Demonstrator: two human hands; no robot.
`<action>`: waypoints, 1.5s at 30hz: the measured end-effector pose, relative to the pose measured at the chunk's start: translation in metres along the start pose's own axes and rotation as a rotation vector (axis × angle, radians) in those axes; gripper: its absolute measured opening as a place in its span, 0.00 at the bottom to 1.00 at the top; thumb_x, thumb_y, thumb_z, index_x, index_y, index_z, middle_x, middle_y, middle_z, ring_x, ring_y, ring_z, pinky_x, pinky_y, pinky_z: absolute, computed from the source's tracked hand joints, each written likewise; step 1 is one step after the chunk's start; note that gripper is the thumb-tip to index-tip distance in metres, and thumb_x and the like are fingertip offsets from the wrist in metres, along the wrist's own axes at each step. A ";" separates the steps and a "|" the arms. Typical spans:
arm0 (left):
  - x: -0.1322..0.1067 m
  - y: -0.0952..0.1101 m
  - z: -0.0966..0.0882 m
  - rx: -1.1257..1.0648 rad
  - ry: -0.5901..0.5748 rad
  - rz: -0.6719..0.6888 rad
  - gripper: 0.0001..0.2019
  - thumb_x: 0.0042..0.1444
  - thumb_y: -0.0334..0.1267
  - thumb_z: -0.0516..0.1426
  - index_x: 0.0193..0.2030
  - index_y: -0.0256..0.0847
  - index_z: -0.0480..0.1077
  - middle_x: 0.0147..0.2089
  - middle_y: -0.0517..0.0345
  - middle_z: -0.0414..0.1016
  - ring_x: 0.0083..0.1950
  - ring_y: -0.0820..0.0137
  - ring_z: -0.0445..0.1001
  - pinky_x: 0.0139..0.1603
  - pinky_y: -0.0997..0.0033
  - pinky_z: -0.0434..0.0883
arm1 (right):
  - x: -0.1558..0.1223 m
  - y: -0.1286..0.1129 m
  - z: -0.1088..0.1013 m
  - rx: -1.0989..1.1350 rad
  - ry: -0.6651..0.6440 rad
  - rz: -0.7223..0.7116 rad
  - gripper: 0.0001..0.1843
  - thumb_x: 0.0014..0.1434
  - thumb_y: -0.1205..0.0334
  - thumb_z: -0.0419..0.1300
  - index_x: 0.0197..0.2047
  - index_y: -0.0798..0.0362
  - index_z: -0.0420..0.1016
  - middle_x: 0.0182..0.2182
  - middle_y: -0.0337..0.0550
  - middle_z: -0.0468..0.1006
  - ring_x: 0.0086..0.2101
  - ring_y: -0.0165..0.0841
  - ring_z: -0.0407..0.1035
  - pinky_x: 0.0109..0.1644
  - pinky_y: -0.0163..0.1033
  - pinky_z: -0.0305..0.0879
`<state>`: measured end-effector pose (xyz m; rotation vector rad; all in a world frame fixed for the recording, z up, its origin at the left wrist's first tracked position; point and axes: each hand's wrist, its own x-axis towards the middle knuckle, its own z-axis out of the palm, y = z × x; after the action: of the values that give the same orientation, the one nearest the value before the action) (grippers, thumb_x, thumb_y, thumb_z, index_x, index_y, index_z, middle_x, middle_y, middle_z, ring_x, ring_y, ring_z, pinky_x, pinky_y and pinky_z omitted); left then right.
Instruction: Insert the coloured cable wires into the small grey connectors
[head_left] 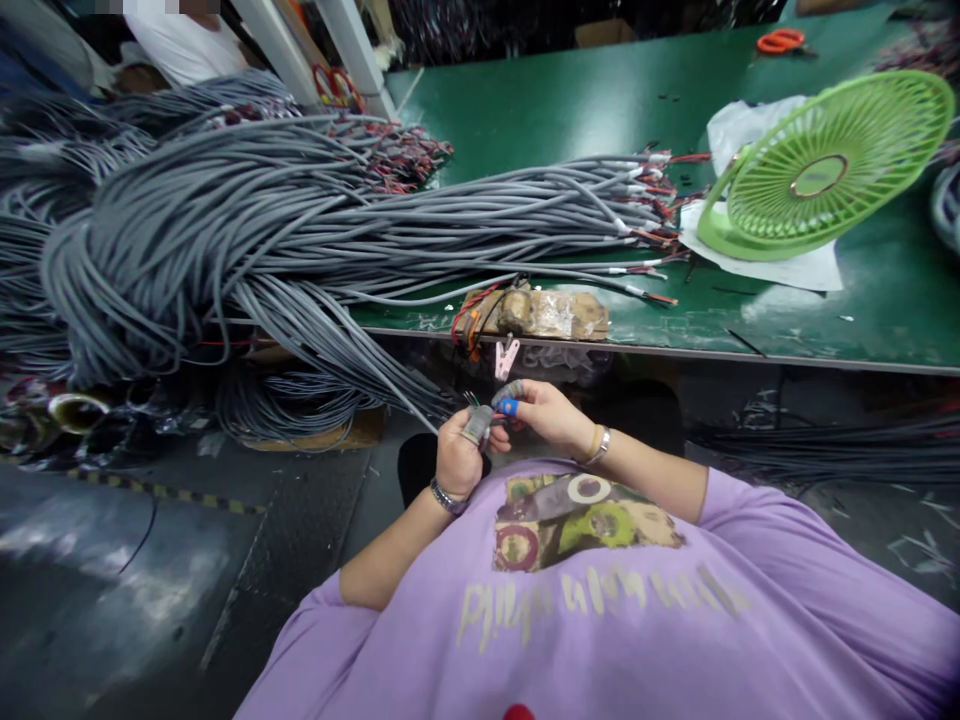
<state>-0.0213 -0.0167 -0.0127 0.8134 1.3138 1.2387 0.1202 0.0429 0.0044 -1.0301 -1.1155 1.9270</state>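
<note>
In front of my chest, below the table edge, my left hand point(460, 455) is closed around the end of a grey cable point(414, 408). Thin dark and green wires point(471, 398) stick up above its covered thumb. Right beside it, my right hand point(551, 415) pinches at the same cable end, with grey covers and a blue band on its fingers. A bit of red wire shows between the hands, but the fingertips hide most of it. From the table's edge a pink clip point(506, 358) hangs just above my hands.
A thick bundle of grey cables point(300, 220) lies across the green table point(540, 110) and droops over its left edge. A taped block point(559, 313) sits at the front edge. Further right are a green fan point(825, 175) and orange-handled scissors point(780, 41). A person point(180, 45) is at upper left.
</note>
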 end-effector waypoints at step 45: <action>0.000 0.005 0.000 -0.069 0.068 0.110 0.16 0.51 0.50 0.62 0.28 0.37 0.72 0.19 0.61 0.73 0.16 0.74 0.70 0.17 0.77 0.68 | -0.004 0.001 0.005 0.133 -0.011 0.086 0.10 0.41 0.62 0.67 0.24 0.56 0.69 0.17 0.32 0.65 0.19 0.22 0.56 0.24 0.31 0.51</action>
<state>-0.0220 -0.0159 -0.0082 0.8096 1.2871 1.4021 0.1173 0.0370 0.0065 -1.0102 -0.9483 2.0477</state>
